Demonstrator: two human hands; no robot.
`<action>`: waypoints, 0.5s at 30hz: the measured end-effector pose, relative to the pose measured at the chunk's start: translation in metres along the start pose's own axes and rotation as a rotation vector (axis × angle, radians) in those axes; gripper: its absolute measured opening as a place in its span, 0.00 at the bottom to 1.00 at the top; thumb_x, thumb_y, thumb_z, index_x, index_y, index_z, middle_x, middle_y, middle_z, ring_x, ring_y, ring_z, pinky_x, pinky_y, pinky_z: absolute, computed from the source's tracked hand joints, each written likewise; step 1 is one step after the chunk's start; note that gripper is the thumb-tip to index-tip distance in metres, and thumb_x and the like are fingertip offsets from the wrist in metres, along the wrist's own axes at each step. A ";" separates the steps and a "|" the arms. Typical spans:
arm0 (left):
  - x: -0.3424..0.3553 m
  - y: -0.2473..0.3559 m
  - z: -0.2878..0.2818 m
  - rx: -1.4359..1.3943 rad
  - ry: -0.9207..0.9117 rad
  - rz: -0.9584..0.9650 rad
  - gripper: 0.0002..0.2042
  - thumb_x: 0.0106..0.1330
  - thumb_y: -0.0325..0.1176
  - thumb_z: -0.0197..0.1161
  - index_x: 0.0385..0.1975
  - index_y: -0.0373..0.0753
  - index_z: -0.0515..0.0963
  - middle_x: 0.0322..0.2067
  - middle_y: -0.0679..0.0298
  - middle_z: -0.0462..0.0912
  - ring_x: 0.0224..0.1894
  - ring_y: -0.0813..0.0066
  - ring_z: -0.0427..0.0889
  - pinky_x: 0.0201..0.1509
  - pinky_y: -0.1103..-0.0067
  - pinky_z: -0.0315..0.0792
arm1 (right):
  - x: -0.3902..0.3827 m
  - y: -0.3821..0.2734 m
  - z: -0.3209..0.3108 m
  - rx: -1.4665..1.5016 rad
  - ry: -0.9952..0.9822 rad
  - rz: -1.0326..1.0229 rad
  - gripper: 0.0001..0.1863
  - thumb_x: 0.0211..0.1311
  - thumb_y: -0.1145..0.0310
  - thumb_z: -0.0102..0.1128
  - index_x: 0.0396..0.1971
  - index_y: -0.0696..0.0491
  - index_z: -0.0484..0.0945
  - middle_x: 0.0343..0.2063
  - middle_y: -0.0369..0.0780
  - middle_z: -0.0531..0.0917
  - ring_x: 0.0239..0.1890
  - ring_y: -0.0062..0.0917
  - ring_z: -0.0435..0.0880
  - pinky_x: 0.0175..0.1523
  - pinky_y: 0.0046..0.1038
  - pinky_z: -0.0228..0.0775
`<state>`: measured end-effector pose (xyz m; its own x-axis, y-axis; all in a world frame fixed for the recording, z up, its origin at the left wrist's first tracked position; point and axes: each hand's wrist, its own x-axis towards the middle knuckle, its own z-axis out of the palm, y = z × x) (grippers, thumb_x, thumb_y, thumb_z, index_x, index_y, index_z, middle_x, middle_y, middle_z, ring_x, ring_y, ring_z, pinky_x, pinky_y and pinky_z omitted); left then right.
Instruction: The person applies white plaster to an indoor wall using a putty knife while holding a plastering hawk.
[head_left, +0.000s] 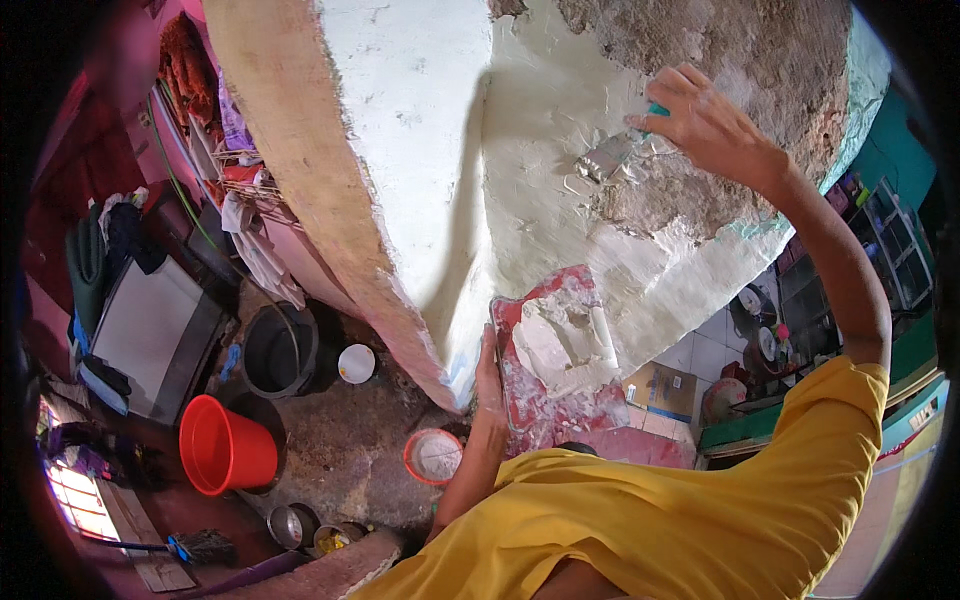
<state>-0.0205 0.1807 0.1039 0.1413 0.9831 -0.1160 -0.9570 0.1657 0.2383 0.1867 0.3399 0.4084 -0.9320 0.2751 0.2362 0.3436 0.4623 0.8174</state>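
Observation:
My right hand (705,118) is closed around the green handle of a putty knife (606,158), whose wide metal blade lies against the wall (550,130). Pale, wet-looking plaster coats the wall left of the blade, while rough brown bare patches (740,60) show above and to the right. Lower down, my left hand (487,375) grips the left edge of a red board (512,385). A thick heap of white plaster (565,345) sits on that board. Part of the left hand's fingers is hidden behind the board.
On the floor at the left stand a red-orange bucket (225,445), a black bucket (280,350), a white tub (356,364) and a small red container of white powder (435,456). Metal pots (290,525) are near the lower edge. A cardboard box (660,390) and shelves (890,240) stand right.

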 end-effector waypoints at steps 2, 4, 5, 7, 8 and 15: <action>-0.004 0.002 0.007 -0.033 -0.018 0.000 0.26 0.70 0.51 0.46 0.60 0.39 0.65 0.58 0.58 0.71 0.58 0.61 0.72 0.63 0.65 0.64 | 0.007 0.008 -0.004 -0.033 -0.002 0.008 0.17 0.46 0.75 0.65 0.40 0.46 0.82 0.43 0.38 0.77 0.52 0.29 0.71 0.61 0.31 0.62; -0.003 0.002 0.002 -0.043 -0.030 0.004 0.26 0.70 0.51 0.46 0.60 0.39 0.65 0.58 0.58 0.71 0.58 0.61 0.72 0.63 0.65 0.64 | 0.012 0.019 -0.017 -0.081 -0.016 0.006 0.18 0.48 0.75 0.64 0.43 0.46 0.82 0.41 0.41 0.77 0.52 0.33 0.72 0.62 0.36 0.61; -0.002 0.002 0.000 -0.048 -0.036 0.005 0.26 0.70 0.51 0.45 0.60 0.39 0.65 0.57 0.58 0.71 0.58 0.61 0.72 0.63 0.65 0.64 | 0.014 0.024 -0.021 -0.123 -0.014 0.015 0.18 0.49 0.75 0.63 0.43 0.47 0.82 0.42 0.42 0.77 0.53 0.34 0.72 0.63 0.36 0.60; -0.003 0.004 0.001 -0.042 -0.029 0.004 0.26 0.71 0.50 0.45 0.60 0.39 0.65 0.57 0.58 0.71 0.57 0.61 0.72 0.63 0.65 0.65 | 0.016 0.035 -0.026 -0.202 -0.009 0.030 0.18 0.51 0.75 0.63 0.44 0.47 0.81 0.45 0.43 0.77 0.55 0.35 0.72 0.65 0.37 0.59; -0.003 0.005 0.001 -0.040 -0.025 0.005 0.26 0.71 0.50 0.45 0.60 0.38 0.65 0.57 0.58 0.71 0.57 0.61 0.72 0.63 0.65 0.65 | 0.015 0.043 -0.030 -0.176 -0.010 0.049 0.18 0.52 0.75 0.62 0.44 0.46 0.81 0.45 0.43 0.77 0.55 0.35 0.72 0.65 0.37 0.59; -0.002 0.003 0.002 -0.047 -0.055 0.004 0.28 0.70 0.53 0.44 0.61 0.38 0.64 0.57 0.56 0.71 0.56 0.59 0.73 0.62 0.64 0.66 | 0.003 0.056 -0.044 -0.049 0.109 0.038 0.15 0.52 0.73 0.61 0.42 0.47 0.81 0.43 0.42 0.77 0.55 0.34 0.71 0.63 0.35 0.59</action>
<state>-0.0236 0.1789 0.1067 0.1500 0.9868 -0.0615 -0.9682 0.1592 0.1932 0.1980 0.3291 0.4783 -0.9264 0.1968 0.3211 0.3752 0.4105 0.8311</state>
